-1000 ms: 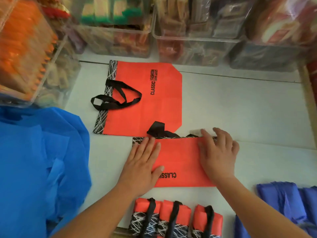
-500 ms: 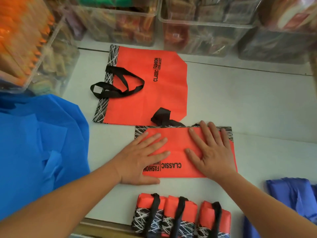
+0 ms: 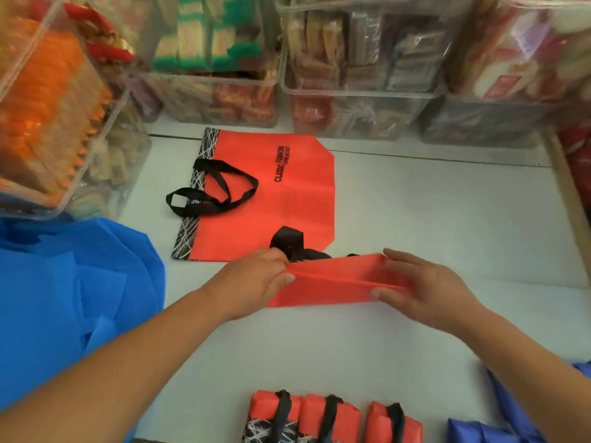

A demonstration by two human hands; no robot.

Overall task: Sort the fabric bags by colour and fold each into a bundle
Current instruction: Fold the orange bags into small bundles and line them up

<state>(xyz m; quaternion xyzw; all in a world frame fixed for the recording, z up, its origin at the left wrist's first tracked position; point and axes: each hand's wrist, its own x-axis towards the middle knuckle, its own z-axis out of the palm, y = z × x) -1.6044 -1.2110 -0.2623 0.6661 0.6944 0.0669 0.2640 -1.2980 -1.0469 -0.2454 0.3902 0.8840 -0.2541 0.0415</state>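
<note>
Red bag (image 3: 335, 284) now folded narrower; hands moved to ends.

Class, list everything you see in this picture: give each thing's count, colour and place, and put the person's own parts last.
Bag being folded: one, red, middle of the table, held at both ends.
Flat bag: one, red with a black-and-white patterned edge and black handles, behind the folded one.
Finished bundles: three, red with black straps, in a row at the near edge.
Blue fabric pile: one heap, bright blue, on the left.
Dark blue fabric: count unclear, near right corner.
Clear bins: several, see-through, filled with packets, along the back and left.
Table: one, pale grey.
Left hand: pinching the bag's left end.
Right hand: gripping the bag's right end.
</note>
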